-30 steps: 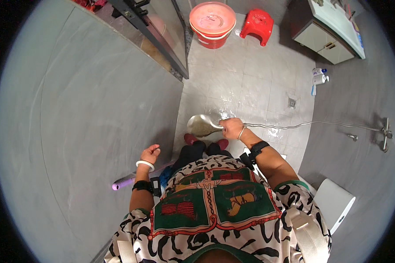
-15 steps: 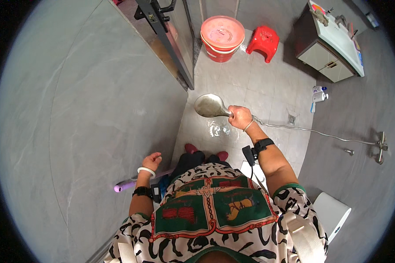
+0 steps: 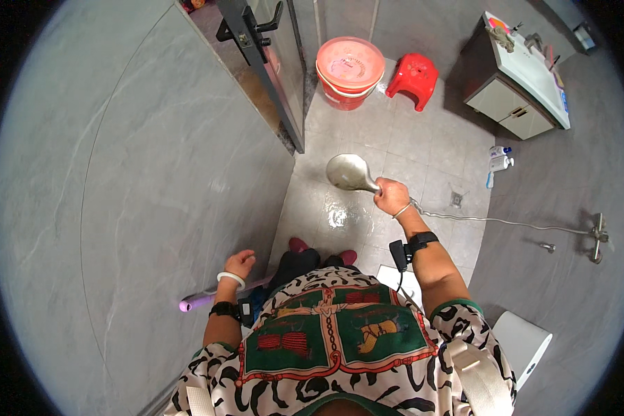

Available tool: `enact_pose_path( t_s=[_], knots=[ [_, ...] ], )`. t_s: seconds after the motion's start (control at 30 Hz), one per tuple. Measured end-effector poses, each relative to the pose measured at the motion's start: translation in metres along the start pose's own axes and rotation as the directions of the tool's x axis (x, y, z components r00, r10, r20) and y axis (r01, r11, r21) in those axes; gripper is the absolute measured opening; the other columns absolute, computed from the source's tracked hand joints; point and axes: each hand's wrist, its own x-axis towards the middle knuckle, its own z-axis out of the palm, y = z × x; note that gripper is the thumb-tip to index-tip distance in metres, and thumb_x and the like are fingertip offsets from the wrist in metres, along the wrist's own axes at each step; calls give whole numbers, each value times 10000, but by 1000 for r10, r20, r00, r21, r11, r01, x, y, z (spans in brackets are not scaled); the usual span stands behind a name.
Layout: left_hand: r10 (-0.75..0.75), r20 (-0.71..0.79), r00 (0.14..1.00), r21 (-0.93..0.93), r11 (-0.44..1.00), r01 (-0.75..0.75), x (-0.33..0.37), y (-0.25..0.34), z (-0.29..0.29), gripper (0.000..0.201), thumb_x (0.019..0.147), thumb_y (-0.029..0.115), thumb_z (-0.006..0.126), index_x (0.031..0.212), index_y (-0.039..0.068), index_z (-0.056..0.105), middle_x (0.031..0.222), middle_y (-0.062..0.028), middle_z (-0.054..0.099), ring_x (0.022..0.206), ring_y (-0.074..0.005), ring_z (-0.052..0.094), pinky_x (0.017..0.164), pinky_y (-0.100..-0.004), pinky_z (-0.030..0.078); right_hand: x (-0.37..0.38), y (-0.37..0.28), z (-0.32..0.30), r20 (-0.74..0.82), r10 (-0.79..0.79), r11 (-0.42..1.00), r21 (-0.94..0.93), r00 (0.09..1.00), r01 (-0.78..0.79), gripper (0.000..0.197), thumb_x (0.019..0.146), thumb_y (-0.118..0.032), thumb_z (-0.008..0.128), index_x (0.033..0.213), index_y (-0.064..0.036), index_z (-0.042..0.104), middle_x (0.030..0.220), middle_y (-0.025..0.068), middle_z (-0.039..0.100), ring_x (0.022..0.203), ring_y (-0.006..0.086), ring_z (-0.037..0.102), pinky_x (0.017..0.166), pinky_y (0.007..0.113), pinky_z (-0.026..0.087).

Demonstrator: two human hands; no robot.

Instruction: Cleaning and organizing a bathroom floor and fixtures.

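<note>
My right hand (image 3: 393, 196) is stretched out ahead over the floor, its fingers wrapped round the handle of a shower head (image 3: 349, 172). The round, silvery head points to the left. From behind that hand a metal hose (image 3: 499, 220) runs right to the wall tap (image 3: 598, 238). At my left side, my left hand (image 3: 240, 264) hangs loosely curled, with nothing seen in it. Close below it, a purple handle (image 3: 196, 301) sticks out; its other end is hidden behind my arm and clothes.
Wet grey floor tiles (image 3: 337, 216) shine ahead of my feet. Farther off are a red bucket (image 3: 345, 100) topped by a pink basin, a red stool (image 3: 414, 80) and a sink cabinet (image 3: 509, 107). Bottles (image 3: 500, 163) stand by the right wall; an open door (image 3: 274, 83) is at far left.
My right hand has moved a little to the right with the shower head. The left hand is nearly where it was, and the whole view has tipped slightly.
</note>
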Motion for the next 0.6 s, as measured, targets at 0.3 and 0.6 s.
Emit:
enact_pose_path(
  t_s=[0.3,0.6],
  knots=[
    [-26,72,997,-118,992,34,30,5,18,279,739,191,550,980,51,562,644,-35,560,552,-101,499,525,-237,408,-20,50,-38,-160,177,984,10,971,-177,80,609,-114,502,673,-67,501,623,159,537,604,344,527,544,417,427],
    [54,122,991,-227,974,-25,69,47,24,248,756,153,536,974,36,556,647,-3,528,529,-85,459,511,-220,390,-28,68,-61,-222,159,987,46,962,-153,73,603,-119,498,654,-66,493,638,138,533,618,330,525,551,409,429]
  ],
)
